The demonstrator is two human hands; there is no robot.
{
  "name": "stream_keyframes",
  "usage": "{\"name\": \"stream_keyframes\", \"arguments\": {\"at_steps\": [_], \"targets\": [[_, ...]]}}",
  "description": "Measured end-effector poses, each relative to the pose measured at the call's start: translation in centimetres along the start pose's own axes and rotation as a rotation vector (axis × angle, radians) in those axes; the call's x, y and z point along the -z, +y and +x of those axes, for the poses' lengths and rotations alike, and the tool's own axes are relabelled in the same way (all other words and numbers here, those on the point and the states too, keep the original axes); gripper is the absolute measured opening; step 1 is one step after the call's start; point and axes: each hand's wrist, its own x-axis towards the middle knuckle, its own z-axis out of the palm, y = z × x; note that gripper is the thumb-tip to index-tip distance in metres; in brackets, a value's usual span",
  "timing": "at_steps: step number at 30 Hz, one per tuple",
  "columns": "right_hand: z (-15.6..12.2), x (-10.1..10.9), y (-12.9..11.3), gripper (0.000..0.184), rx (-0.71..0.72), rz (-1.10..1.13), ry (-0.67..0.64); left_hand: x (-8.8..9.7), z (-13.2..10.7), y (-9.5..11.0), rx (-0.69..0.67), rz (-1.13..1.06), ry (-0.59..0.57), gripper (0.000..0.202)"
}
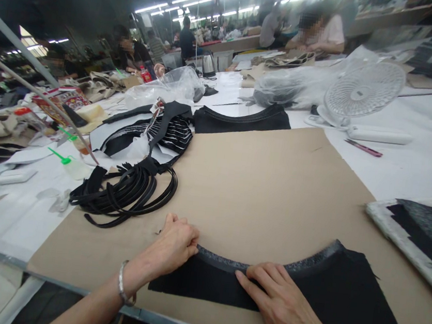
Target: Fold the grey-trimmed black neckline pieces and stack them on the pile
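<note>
A curved piece of black fabric point(349, 291) lies on a brown paper sheet in front of me. Along its concave upper edge runs a grey speckled band point(310, 258). My left hand point(177, 243), with a silver bangle on the wrist, is closed in a pinch at the left end of that edge. The fingertips there are partly hidden. My right hand point(277, 294) rests on the fabric near the middle of the curve, fingers stretched out and thumb apart, touching the band.
Left of centre lie a bundle of black strips point(130, 194) and stacked black pieces point(172, 131). Another curved black piece point(239, 123) is at the paper's far edge. A white fan point(360, 92), a pink cutter point(364, 147), a dark-topped board point(417, 247) and green-tipped bottles point(75, 167) surround it. People sit behind.
</note>
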Motion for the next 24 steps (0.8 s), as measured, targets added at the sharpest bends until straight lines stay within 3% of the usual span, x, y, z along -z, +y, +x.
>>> {"name": "stream_keyframes", "arguments": {"at_steps": [8,13,17,21,24], "targets": [[2.7,0.3,-1.6,0.041,-0.015,-0.022,-0.06,0.4,-0.4,1.1,-0.004,0.073,0.037,0.015],[5.4,-1.3,-3.5,0.044,0.0,-0.054,-0.129,0.5,-0.5,1.5,0.012,0.073,0.063,0.017],[6.0,-2.7,-3.8,0.035,-0.004,-0.156,-0.11,0.6,-0.9,0.4,0.067,0.013,0.109,0.014],[6.0,-2.8,-3.7,0.028,0.027,-0.194,-0.098,1.1,-1.6,-1.5,0.096,-0.112,0.114,0.003],[6.2,-2.8,-3.7,0.023,0.031,-0.196,-0.082,1.2,-1.9,-2.8,0.118,-0.203,0.122,0.008]]}}
